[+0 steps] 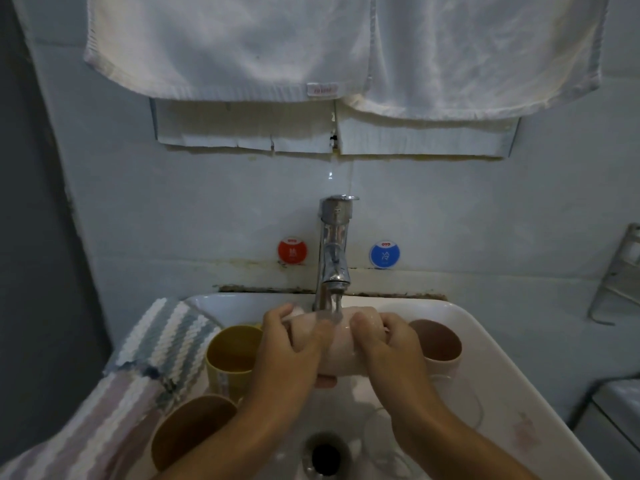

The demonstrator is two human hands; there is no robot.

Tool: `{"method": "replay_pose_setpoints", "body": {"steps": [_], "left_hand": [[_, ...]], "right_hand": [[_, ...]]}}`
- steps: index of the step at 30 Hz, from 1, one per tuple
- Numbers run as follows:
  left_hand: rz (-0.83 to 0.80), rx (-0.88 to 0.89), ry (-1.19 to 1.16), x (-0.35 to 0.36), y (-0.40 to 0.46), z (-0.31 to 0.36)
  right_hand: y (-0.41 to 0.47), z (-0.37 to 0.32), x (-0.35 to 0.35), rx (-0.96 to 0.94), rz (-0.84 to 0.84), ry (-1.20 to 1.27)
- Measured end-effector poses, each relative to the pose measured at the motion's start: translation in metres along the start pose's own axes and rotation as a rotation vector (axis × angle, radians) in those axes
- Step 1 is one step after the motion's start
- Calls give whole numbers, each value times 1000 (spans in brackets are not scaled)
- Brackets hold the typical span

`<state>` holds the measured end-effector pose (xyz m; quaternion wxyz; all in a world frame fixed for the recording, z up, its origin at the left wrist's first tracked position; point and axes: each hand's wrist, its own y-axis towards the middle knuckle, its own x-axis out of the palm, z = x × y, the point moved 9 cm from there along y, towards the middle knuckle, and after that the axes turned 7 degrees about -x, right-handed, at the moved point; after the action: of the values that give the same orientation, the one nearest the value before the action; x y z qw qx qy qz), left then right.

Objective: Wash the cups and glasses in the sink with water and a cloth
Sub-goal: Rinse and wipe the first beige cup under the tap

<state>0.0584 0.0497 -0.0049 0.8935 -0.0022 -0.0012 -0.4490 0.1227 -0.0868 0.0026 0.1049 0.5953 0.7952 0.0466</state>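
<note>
Both hands, left hand [294, 344] and right hand [388, 344], are gripping a pink cup [337, 351] sideways under the running faucet [334, 251], rinsing it; turning it looks next.

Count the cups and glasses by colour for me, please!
Pink cups: 2, the one under the tap held in both hands, and the one at the right
Yellow cup: 1
Brown cup: 1
Clear glasses: 2, one near the drain and one behind it
Total: 6
</note>
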Motion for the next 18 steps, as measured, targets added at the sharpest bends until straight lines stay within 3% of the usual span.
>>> {"method": "replay_pose_setpoints", "body": {"steps": [8, 18], "left_hand": [[6, 9, 62, -1, 3, -3], [-3, 1, 138, 1, 4, -7]], "right_hand": [[1, 0, 7, -1, -82, 56], [0, 7, 6, 17, -37, 37]]}}
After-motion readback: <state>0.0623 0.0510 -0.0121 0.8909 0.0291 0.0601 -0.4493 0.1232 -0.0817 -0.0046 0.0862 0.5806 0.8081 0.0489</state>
